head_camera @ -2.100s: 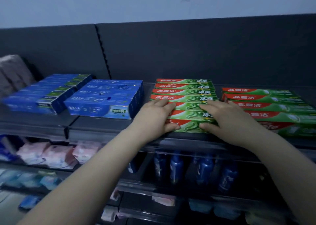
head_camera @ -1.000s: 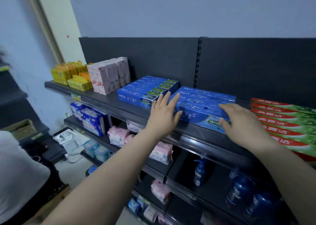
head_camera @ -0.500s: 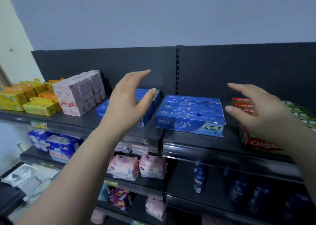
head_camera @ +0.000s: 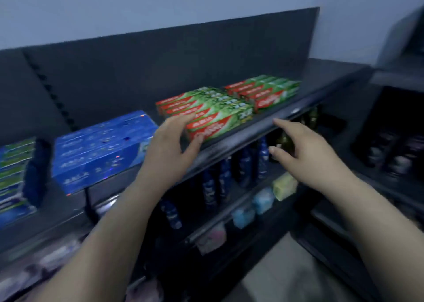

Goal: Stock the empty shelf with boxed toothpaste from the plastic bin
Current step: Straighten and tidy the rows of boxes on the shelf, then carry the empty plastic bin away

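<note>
Mid-frame, the open left hand (head_camera: pixel 169 145) spreads against the green-and-red toothpaste boxes (head_camera: pixel 213 116) on the shelf (head_camera: pixel 286 116), probably to square them, while the right hand (head_camera: pixel 305 148) hovers open and empty to its right.

Top shelf (head_camera: pixel 286 116) is showing dark charcoal, with the back panel (head_camera: pixel 160 61) matching; the wall (head_camera: pixel 160 1) is reading pale blue-grey. The green toothpaste boxes (head_camera: pixel 213 116) are carrying red ends and white lettering. The blue toothpaste boxes (head_camera: pixel 101 148) are showing pale print. The leftmost boxes (head_camera: pixel 16 175) are running blue with green bands. Below, the bottles (head_camera: pixel 243 166) are showing dark blue, and beside them are sitting a yellow-green pack (head_camera: pixel 284 186), light blue packs (head_camera: pixel 263 199) and a pink pack (head_camera: pixel 212 237).
</note>
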Available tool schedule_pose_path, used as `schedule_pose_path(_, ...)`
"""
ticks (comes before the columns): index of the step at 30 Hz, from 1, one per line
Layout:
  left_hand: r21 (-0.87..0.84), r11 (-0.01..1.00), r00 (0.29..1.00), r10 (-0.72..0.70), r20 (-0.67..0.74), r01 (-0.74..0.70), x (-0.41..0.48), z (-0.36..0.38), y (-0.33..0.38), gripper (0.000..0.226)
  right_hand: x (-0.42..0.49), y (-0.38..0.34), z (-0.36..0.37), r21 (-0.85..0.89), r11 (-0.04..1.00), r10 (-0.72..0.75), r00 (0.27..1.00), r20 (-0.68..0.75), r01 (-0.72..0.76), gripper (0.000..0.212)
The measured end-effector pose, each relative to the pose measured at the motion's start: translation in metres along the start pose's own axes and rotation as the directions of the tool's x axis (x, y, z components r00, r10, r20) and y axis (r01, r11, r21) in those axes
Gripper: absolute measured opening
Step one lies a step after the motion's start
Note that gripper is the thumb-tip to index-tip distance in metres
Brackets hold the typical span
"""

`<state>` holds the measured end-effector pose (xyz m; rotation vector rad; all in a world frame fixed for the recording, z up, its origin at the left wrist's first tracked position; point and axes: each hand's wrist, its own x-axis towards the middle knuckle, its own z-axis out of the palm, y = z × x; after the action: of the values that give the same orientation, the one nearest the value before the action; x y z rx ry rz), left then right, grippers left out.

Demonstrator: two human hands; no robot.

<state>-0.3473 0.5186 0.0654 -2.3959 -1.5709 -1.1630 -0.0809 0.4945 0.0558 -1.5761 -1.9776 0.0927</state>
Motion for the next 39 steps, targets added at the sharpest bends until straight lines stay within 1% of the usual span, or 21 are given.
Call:
schedule_pose_path(3,-0.099,0.991,0.991,0.099,0.089,-0.09,0.011,0.04,0.048,0.049,-0.044,0.033,-0.032,-0.066,0.988,0.137,0.988,-0.071,-0.142,0.062)
schedule_pose_path(6,-0.26,0.95,0.964,0.215,0.154,-0.171,0.011,0.075,0.107,0.045,-0.097,0.059,-0.067,-0.117,0.95,0.27,0.949,-0.162,-0.291,0.061)
schedule_pose_path(9,-0.393,0.889,0.923,0.332,0.195,-0.237,-0.001,0.108,0.173,0.046,-0.153,0.077,-0.101,-0.186,0.884,0.382,0.892,-0.242,-0.429,0.061)
schedule_pose_path(12,-0.443,0.85,0.878,0.417,0.235,-0.285,-0.018,0.134,0.237,0.046,-0.209,0.094,-0.13,-0.26,0.799,0.471,0.834,-0.288,-0.542,0.06)
schedule_pose_path(16,-0.504,0.765,0.802,0.559,0.21,-0.401,-0.045,0.159,0.312,0.047,-0.279,0.109,-0.16,-0.346,0.68,0.537,0.761,-0.365,-0.646,0.059)
schedule_pose_path(20,-0.579,0.68,0.718,0.661,0.217,-0.451,-0.077,0.182,0.379,0.047,-0.346,0.119,-0.185,-0.395,0.555,0.583,0.681,-0.444,-0.732,0.06)
schedule_pose_path(22,-0.615,0.64,0.655,0.713,0.251,-0.461,-0.095,0.194,0.41,0.048,-0.381,0.125,-0.194,-0.376,0.49,0.624,0.617,-0.479,-0.787,0.061)
schedule_pose_path(24,-0.65,0.593,0.573,0.769,0.283,-0.475,-0.116,0.207,0.439,0.048,-0.417,0.13,-0.199,-0.349,0.392,0.674,0.524,-0.521,-0.851,0.06)
schedule_pose_path(27,-0.707,0.504,0.423,0.851,0.309,-0.496,-0.147,0.23,0.476,0.049,-0.472,0.133,-0.197,-0.288,0.235,0.739,0.363,-0.568,-0.928,0.062)
schedule_pose_path(32,-0.791,0.352,0.181,0.936,0.302,-0.5,-0.193,0.268,0.526,0.05,-0.549,0.125,-0.177,-0.154,-0.052,0.811,0.048,-0.583,-0.987,0.061)
schedule_pose_path(36,-0.87,0.269,-0.035,0.95,0.31,-0.414,-0.232,0.293,0.556,0.05,-0.591,0.108,-0.154,-0.044,-0.291,0.779,-0.21,-0.591,-0.956,0.062)
schedule_pose_path(39,-0.902,0.243,-0.176,0.931,0.32,-0.357,-0.259,0.305,0.577,0.052,-0.613,0.091,-0.134,0.052,-0.464,0.67,-0.389,-0.632,-0.884,0.062)
